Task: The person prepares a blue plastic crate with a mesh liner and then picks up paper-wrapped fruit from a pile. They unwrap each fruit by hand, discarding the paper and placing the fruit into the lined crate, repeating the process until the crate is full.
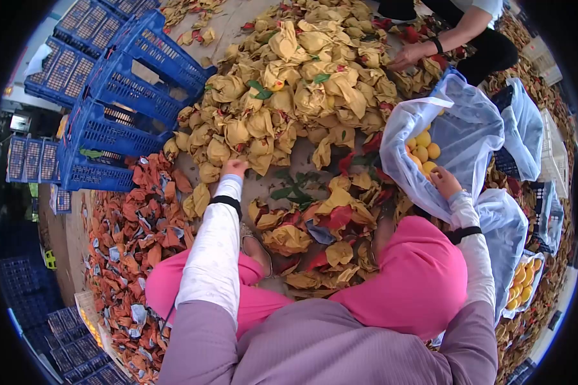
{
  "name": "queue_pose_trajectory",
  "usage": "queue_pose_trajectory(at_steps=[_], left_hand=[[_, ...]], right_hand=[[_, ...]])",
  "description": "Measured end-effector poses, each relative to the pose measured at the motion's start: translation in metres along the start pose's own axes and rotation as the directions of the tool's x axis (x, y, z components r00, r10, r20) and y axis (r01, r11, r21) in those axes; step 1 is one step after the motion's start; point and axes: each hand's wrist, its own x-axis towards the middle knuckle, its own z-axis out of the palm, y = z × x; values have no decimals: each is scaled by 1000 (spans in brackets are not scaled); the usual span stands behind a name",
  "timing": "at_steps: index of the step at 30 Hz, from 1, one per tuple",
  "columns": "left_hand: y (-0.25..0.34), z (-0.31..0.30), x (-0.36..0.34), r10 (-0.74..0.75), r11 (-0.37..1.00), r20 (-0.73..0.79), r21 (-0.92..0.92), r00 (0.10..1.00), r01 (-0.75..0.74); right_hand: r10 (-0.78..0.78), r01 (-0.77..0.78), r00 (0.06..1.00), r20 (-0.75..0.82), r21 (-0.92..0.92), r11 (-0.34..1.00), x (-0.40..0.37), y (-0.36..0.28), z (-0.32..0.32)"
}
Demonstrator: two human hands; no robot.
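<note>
My left hand [234, 168] is at the near edge of a heap of paper-bagged fruit [308, 96], its fingers curled against the tan bags. What lies inside those fingers is hidden. On the right, my right hand [446, 183] reaches over the near rim of a crate lined with a translucent plastic sheet [472, 128]. Its bent fingers are at a yellow-orange fruit [428, 167], beside several more bare fruits [422, 153]. Torn tan wrappers with red insides [337, 215] lie between my legs, along with green leaves [295, 189].
Stacked blue crates [119, 122] stand on the left, above a spread of reddish-brown wrappers [135, 224]. Across the heap, another person's hand [410, 56] touches the bags. More lined crates stand at right, one holding fruit [523, 282].
</note>
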Motion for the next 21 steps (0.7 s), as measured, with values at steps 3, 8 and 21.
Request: queue_pose_trajectory(at_steps=[3,8,21], left_hand=[[11,40,-3,254,937,-173,287,951,-198],[88,57,-4,-26,942,-135,328,991,70],[154,57,-130,317,900,-226,-234,921,-367]], right_hand=[[-57,88,973,-224,132,987,-7,0,-1],[101,40,942,-319,407,913,-13,-39,-10],[-480,452,877,-2,341,824,1,-228,-22]])
